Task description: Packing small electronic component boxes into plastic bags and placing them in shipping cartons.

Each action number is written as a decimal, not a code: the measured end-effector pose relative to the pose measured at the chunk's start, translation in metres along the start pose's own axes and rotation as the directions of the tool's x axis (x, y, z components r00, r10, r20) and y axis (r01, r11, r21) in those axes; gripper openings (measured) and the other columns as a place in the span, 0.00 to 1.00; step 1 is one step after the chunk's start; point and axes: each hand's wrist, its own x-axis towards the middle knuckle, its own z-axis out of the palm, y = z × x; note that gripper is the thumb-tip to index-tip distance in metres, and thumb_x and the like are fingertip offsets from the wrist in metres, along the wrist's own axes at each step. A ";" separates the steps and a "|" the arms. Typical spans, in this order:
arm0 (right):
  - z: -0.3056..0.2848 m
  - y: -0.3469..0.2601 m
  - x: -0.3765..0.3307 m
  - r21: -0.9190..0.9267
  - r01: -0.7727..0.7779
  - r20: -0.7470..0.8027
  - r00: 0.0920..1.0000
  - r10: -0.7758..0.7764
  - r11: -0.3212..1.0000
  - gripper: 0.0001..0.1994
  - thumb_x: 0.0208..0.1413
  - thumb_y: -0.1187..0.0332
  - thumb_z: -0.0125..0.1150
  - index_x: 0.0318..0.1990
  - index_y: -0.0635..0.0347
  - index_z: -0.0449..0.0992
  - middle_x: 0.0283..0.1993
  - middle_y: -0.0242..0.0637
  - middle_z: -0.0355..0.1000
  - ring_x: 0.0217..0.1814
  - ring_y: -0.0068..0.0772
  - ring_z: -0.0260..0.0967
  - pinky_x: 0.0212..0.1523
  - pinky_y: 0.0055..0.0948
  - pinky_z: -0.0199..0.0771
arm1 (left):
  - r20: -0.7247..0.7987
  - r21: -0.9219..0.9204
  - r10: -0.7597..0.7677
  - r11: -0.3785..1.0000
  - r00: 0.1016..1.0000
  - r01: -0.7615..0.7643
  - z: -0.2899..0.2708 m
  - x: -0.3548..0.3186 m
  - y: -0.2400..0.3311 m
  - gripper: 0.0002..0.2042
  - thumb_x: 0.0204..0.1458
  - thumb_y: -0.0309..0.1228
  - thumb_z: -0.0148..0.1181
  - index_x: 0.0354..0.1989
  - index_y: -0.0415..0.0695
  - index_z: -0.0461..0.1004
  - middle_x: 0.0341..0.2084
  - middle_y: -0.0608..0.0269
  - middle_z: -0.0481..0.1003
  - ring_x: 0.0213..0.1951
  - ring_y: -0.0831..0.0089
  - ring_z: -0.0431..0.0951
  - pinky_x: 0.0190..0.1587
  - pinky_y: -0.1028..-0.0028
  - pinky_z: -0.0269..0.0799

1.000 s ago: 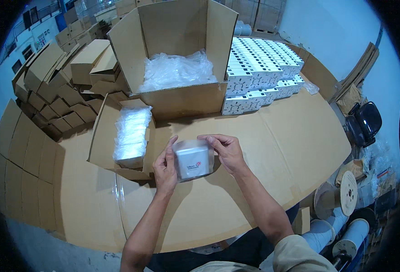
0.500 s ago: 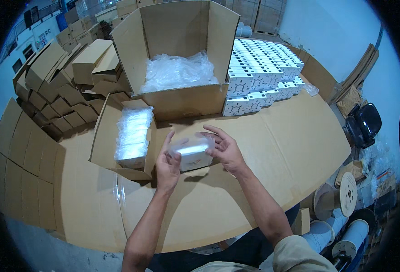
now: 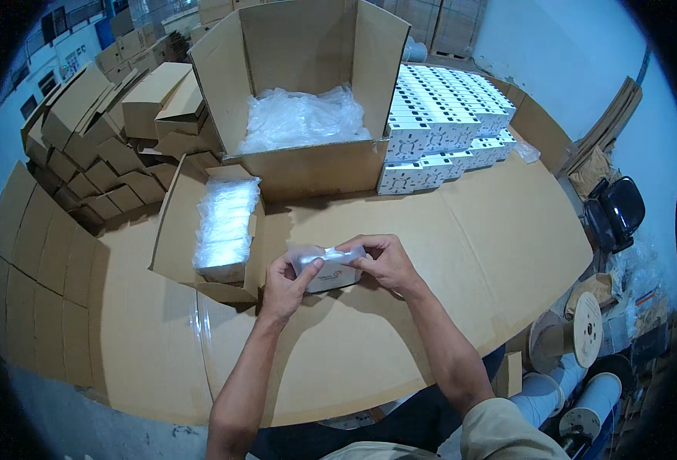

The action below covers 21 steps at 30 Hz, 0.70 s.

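Note:
A small white box (image 3: 334,278) stands on the cardboard-covered table before me, inside a clear plastic bag (image 3: 305,251). My left hand (image 3: 283,290) pinches the bag's upper left edge, thumb turned toward the box. On the other side, my right hand (image 3: 388,264) grips the upper right edge of the bag between thumb and fingers. Just left of my hands, an open carton (image 3: 167,234) holds a row of plastic-wrapped white boxes (image 3: 223,222). Behind it, a large open carton (image 3: 312,172) contains a heap of clear plastic bags (image 3: 304,119).
White boxes with dark patterns (image 3: 430,134) are stacked in rows at the back right. Folded brown cartons (image 3: 97,146) pile up at the back left. Past the table's right edge are a black chair (image 3: 617,211) and cable spools (image 3: 584,330).
Both hands have closed in on the bag's top edge. The right fingers, spread before, now pinch the plastic. The bag's upper part is drawn together above the box.

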 end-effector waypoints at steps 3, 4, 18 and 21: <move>-0.005 0.003 0.002 -0.032 0.075 0.013 0.997 -0.075 0.997 0.09 0.54 0.77 0.69 0.43 0.66 0.83 0.43 0.39 0.81 0.45 0.26 0.75 0.50 0.28 0.76 | 0.017 -0.022 -0.020 1.000 1.000 0.021 0.003 -0.001 0.010 0.10 0.59 0.29 0.65 0.47 0.39 0.80 0.40 0.65 0.79 0.43 0.78 0.77 0.46 0.73 0.75; -0.007 0.004 0.002 -0.052 0.116 0.022 0.993 -0.115 0.992 0.08 0.54 0.77 0.69 0.41 0.66 0.84 0.43 0.40 0.81 0.45 0.26 0.75 0.50 0.29 0.75 | -0.005 -0.013 -0.042 0.999 0.999 0.042 0.003 -0.001 0.010 0.09 0.59 0.29 0.65 0.45 0.39 0.80 0.39 0.66 0.79 0.42 0.79 0.77 0.45 0.74 0.75; -0.003 0.011 0.004 0.035 0.102 -0.047 0.994 -0.100 0.994 0.15 0.58 0.70 0.69 0.25 0.57 0.67 0.29 0.23 0.68 0.34 0.14 0.64 0.35 0.20 0.66 | -0.218 0.075 0.176 0.984 0.960 -0.163 0.011 -0.004 0.005 0.10 0.57 0.31 0.68 0.31 0.43 0.72 0.27 0.72 0.74 0.30 0.86 0.70 0.33 0.80 0.67; -0.002 0.012 0.004 0.093 0.071 -0.054 0.996 -0.066 0.993 0.14 0.59 0.71 0.68 0.25 0.57 0.68 0.33 0.25 0.69 0.37 0.16 0.65 0.39 0.21 0.67 | -0.218 0.020 0.059 0.998 0.974 -0.056 0.008 -0.002 -0.005 0.11 0.57 0.30 0.68 0.32 0.44 0.70 0.29 0.71 0.74 0.32 0.85 0.70 0.36 0.80 0.67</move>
